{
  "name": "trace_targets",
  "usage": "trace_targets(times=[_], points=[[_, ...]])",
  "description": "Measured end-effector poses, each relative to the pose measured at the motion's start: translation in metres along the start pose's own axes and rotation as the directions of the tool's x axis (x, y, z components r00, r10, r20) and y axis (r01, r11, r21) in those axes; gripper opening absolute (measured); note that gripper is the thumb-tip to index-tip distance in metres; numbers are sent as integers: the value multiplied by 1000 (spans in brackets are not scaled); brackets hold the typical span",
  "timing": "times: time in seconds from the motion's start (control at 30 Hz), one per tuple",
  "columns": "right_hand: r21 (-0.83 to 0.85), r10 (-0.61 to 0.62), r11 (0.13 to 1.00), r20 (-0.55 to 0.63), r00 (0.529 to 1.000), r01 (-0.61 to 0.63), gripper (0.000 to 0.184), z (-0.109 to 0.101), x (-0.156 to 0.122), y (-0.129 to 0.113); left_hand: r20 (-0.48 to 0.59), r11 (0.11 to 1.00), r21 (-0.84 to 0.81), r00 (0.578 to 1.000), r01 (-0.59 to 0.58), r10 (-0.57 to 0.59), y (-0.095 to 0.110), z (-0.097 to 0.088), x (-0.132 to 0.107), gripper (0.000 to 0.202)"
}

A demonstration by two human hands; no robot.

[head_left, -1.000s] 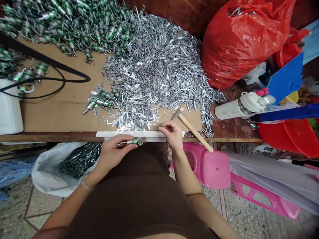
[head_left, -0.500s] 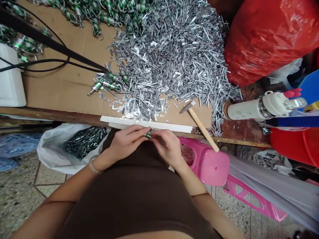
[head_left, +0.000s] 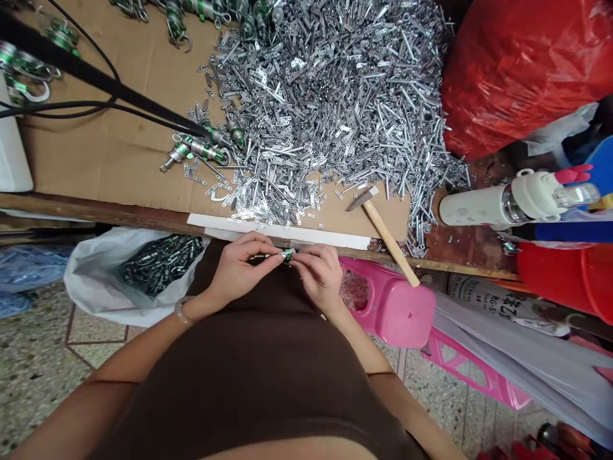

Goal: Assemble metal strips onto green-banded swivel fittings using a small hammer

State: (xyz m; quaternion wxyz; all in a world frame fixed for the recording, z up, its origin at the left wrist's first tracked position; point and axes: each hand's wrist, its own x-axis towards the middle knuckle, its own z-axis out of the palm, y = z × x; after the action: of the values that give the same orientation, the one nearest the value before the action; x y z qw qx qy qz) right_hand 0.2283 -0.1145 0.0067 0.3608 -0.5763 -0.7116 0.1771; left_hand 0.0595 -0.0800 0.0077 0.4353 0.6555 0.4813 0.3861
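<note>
My left hand [head_left: 237, 271] and my right hand [head_left: 320, 275] meet just below the table's front edge. Their fingertips pinch a small metal part with a green band [head_left: 287, 255], which they mostly hide. A thin metal shank runs left from it, under my left fingers. Just above lies a white strip [head_left: 280, 233] along the edge of the cardboard [head_left: 105, 160]. Beyond it spreads a large heap of small silver metal links [head_left: 325, 108]. Several finished green-banded parts [head_left: 201, 150] lie at its left side.
A wooden-handled hammer [head_left: 387, 236] lies right of my hands, and black cables [head_left: 105, 96] cross the cardboard. Below the table are a white bag of dark parts [head_left: 160, 265] and a pink plastic stool [head_left: 393, 306]. A red plastic bag [head_left: 522, 76] and white bottle [head_left: 488, 204] stand right.
My left hand has carried the green-banded part right to the middle, and my right hand has left the white strip to pinch it too. The view has shifted slightly.
</note>
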Motion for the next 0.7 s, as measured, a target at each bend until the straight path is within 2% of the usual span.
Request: trace_targets(times=[0.1,0.27,0.33,0.4,0.5,0.6,0.7], points=[[-20,50,999,9,999,-50,12,1,1,-4,-5,998,41,999,-49,50,0,0,-1,5],[-75,27,997,150,988,-16,16,1,-1,-3,63,993,84,995,-88,83,-5,2,-6,8],[-87,72,995,200,977,-55,17,1,-1,-1,71,979,151,989,-138,129,-10,5,-8,10],[-88,174,984,259,950,-156,16,1,0,2,82,925,294,970,-243,229,-18,7,-10,11],[-99,314,949,340,886,-299,16,1,7,5,152,765,504,913,-401,379,-32,10,-11,12],[-159,401,916,343,849,-368,16,5,13,6,228,662,583,877,-471,424,-44,11,-11,24],[-240,462,883,280,842,-404,14,9,15,8,270,612,608,857,-505,438,-51,13,-10,28]])
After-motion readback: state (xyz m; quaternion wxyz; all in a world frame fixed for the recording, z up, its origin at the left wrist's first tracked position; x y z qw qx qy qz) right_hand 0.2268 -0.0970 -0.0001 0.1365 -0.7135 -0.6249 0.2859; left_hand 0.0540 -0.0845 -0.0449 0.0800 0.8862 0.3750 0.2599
